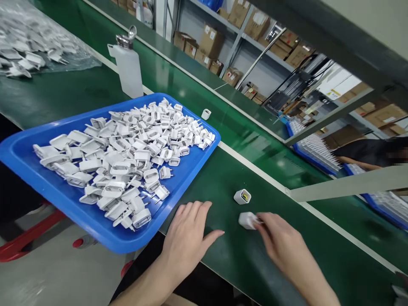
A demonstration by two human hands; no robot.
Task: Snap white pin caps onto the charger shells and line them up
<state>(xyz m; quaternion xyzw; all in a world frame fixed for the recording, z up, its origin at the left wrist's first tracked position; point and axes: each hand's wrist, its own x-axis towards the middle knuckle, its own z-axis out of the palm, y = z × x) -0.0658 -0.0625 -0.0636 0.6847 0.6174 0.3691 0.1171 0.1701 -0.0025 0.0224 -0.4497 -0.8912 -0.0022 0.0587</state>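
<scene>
From the head camera, the right hand (280,241) is pinching a white plug adapter (247,220) between its fingertips, gripping the prong end, with the fingers curled close together. The adapter is lying just beyond the lower right corner of the blue tray (54,197), above the green conveyor belt (223,180). It looks light, stiff and smooth, so it will likely slip if held loosely; its square body seems the surest place to take hold, as the prongs are thin. The left hand (186,240) is resting open beside the tray, fingers spread on the belt, touching nothing else. A second adapter (242,196) is standing just beyond the fingers of the right hand. A heap of adapters (127,161) is filling the tray.
</scene>
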